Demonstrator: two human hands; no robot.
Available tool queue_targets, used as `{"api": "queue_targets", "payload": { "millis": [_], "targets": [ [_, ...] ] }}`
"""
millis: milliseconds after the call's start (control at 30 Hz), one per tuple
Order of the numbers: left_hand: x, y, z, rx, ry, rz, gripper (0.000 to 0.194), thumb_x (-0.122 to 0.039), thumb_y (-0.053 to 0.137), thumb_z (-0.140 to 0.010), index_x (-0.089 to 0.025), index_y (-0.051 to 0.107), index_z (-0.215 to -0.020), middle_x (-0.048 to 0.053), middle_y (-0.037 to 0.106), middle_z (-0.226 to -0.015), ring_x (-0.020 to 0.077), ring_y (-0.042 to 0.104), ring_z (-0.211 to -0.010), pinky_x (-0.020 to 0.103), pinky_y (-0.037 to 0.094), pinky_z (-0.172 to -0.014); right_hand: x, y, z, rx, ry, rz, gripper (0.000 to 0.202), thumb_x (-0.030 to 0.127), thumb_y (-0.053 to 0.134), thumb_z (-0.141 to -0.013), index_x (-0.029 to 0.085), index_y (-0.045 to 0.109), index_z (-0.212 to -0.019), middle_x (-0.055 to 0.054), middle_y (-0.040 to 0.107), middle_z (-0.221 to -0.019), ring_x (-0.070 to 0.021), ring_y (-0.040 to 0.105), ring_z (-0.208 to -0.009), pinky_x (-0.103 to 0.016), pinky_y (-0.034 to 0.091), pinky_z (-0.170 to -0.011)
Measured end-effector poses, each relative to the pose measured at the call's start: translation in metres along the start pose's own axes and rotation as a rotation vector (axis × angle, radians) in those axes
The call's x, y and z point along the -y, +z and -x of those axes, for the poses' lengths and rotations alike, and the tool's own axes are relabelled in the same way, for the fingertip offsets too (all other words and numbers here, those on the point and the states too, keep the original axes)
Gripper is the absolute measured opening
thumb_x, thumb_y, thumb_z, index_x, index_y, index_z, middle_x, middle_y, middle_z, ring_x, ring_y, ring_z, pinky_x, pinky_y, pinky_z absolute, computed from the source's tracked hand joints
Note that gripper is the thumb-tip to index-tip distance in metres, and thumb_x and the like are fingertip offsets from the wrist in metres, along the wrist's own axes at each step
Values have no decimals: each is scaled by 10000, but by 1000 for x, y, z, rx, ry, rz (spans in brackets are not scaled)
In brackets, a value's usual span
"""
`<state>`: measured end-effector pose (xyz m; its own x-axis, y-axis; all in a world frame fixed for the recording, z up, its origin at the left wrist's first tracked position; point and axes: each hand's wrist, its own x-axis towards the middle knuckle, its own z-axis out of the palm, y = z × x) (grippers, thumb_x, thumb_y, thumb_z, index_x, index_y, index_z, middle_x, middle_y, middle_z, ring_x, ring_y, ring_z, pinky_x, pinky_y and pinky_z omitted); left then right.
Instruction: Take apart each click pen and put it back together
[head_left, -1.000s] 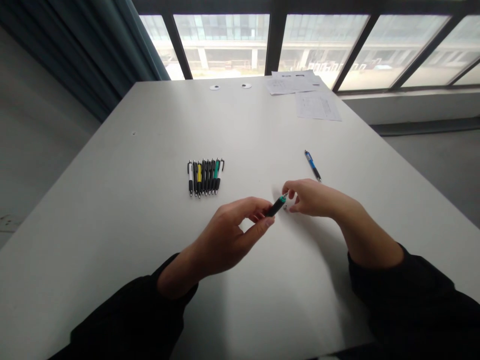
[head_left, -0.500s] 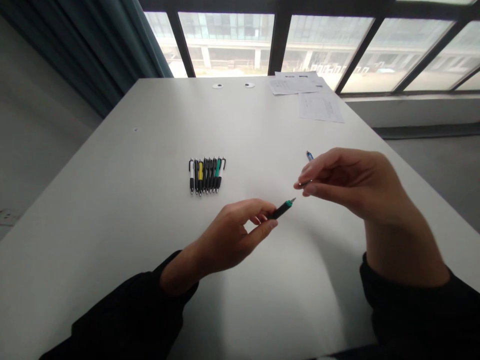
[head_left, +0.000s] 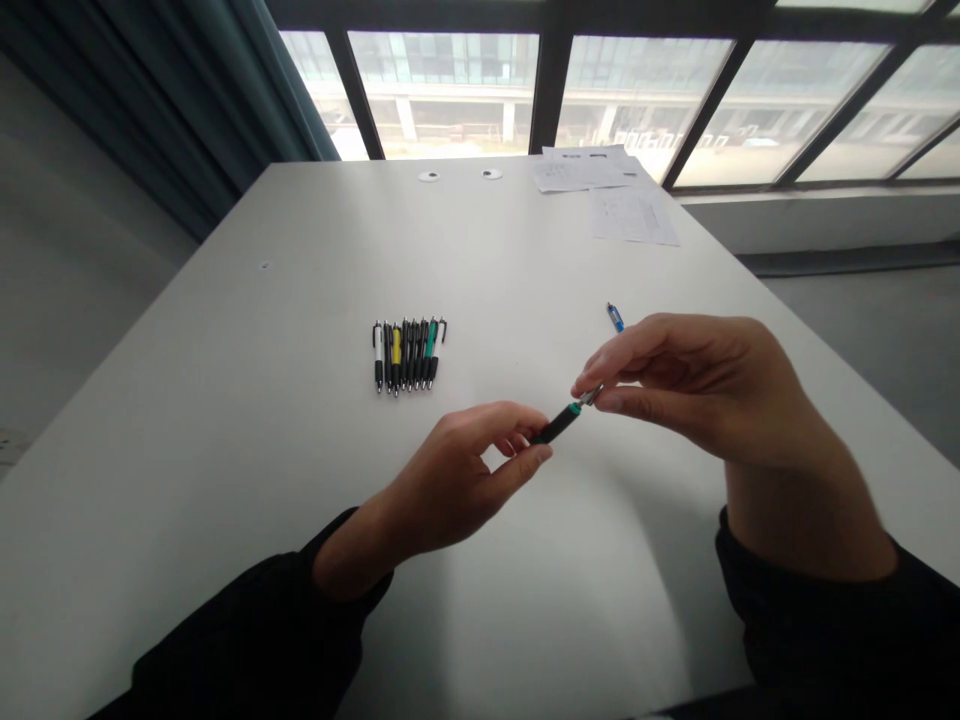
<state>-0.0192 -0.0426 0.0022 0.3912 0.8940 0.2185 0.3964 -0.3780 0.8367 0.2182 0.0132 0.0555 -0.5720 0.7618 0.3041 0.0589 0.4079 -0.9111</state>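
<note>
My left hand pinches a pen barrel with a black grip and a green ring at its front end. The barrel tilts up toward the right. Between the thumb and fingers of my right hand is a small silver pen tip, held at the barrel's front end. Whether the tip is seated on the barrel I cannot tell. Beyond my right hand lies a blue pen, partly hidden by the fingers. To the left, a row of several pens in black, white, yellow and green lies side by side on the table.
The white table reaches to the window. Printed papers lie at its far right, and two oval cable holes sit along the back edge. A dark curtain hangs at the left.
My right hand has moved down and left, bringing the silver tip to the front end of the pen barrel. More of the blue pen shows. My left hand keeps its hold on the barrel.
</note>
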Motion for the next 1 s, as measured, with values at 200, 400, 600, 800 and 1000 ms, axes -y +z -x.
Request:
{"api": "queue_targets", "payload": {
  "millis": [200, 400, 600, 800, 1000],
  "targets": [
    [-1, -2, 0, 14, -5, 12, 121, -184, 677, -912, -174, 712, -1028, 0, 728, -854, 107, 656, -732, 226, 540, -735, -4, 1, -1, 67, 10, 28, 147, 212, 777, -872, 223, 773, -1018, -38, 788, -945, -187, 755, -869, -341, 643, -803],
    [-1, -3, -2, 27, 5, -2, 122, -183, 685, -912, -174, 710, -1031, -14, 700, -810, 98, 631, -696, 220, 512, -701, -5, -2, -3, 71, 34, 127, 113, 270, 772, -877, 223, 759, -979, -23, 784, -911, -163, 742, -825, -291, 603, -769],
    [1, -2, -1, 19, 22, -46, 145, -217, 709, -905, -175, 703, -1044, -19, 671, -783, 106, 604, -682, 240, 501, -704, -4, 1, -9, 79, 40, 590, 325, 459, 718, -909, 203, 722, -709, 7, 680, -607, -111, 572, -545, -256, 440, -555],
    [0, -4, -1, 24, 11, -37, 115, -195, 671, -926, -175, 696, -1036, -9, 684, -812, 109, 611, -695, 235, 502, -696, -9, -1, -8, 86, 61, 417, 527, 513, 365, -1071, 189, 738, -889, -46, 725, -749, -145, 654, -659, -270, 501, -636],
    [-3, -7, -3, 2, 15, -33, 97, -189, 661, -925, -170, 695, -1015, -5, 682, -800, 117, 618, -700, 242, 502, -692, -2, -2, -9, 182, 98, 445, 259, 421, 674, -942, 193, 698, -821, -27, 720, -734, -143, 643, -641, -258, 495, -629]
  ]
}}
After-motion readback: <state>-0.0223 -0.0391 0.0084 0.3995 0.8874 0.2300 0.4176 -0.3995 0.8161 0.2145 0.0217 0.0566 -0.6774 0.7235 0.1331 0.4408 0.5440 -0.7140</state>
